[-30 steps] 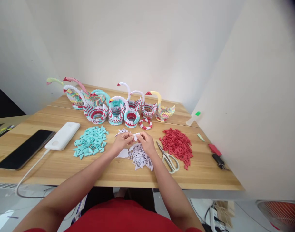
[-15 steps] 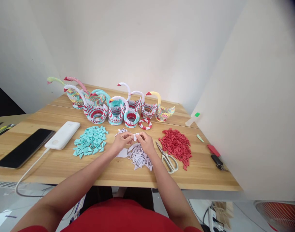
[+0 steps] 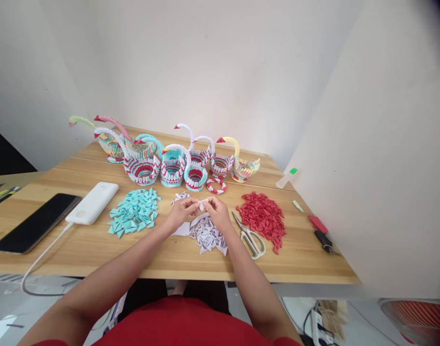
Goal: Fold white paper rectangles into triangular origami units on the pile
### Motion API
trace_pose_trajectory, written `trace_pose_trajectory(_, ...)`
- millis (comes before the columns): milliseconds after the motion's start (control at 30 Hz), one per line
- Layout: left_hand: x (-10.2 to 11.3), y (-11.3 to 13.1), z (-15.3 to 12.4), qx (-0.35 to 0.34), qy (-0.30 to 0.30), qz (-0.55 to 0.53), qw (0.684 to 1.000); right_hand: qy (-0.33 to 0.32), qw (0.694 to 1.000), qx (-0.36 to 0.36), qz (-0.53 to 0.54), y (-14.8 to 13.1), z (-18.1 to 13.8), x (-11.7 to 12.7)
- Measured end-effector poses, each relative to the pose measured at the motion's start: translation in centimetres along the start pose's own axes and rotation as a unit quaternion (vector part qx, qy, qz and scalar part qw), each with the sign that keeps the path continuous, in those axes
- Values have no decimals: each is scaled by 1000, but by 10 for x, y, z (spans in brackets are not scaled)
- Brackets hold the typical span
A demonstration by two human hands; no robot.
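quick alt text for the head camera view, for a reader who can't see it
A person's hands pinch a small piece of white paper over a wooden table, near a pile of folded white paper pieces. Turquoise pieces lie to the left, scissors and red pieces to the right, and folded-paper swans stand behind.

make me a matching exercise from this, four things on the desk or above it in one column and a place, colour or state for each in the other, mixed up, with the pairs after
Column one
1. scissors
2. phone
3. ring
4. left hand

Column two
A. red and white
B. pinching a small white paper together with the right hand
C. beside the white power bank
D. between the white pile and the red pile

Pairs: 1-D, 2-C, 3-A, 4-B
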State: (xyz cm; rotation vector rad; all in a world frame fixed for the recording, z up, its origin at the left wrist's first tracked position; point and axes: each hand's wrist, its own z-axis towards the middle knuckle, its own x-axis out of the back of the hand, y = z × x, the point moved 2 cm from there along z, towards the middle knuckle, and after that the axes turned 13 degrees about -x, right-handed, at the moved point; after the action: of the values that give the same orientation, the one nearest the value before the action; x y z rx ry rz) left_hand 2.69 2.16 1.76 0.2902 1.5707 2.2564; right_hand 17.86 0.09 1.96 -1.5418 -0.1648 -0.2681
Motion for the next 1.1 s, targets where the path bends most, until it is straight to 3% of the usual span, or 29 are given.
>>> trace_pose_trajectory(233, 1, 0, 0, -8, 16, 19, 1000, 12, 998, 25, -49, -3, -2, -1)
trace_pose_trajectory(467, 1, -1, -2, -12, 27, 38, 999, -5, 1000, 3, 10, -3, -3, -3)
trace_pose_trajectory(767, -2, -3, -3, 14, -13, 20, 1000, -4, 1000, 1, 26, -1, -3, 2)
trace_pose_trajectory(900, 2, -3, -1, 16, 40, 1, 999, 9, 996, 0, 85, 1, 0, 3)
trace_pose_trajectory(1000, 6, -2, 1, 7, 86, -24, 996, -23, 995, -16, 99, 1, 0, -1)
trace_pose_trajectory(1100, 7, -2, 1, -3, 79, -18, 997, -42, 995, -26, 84, 2, 0, -6)
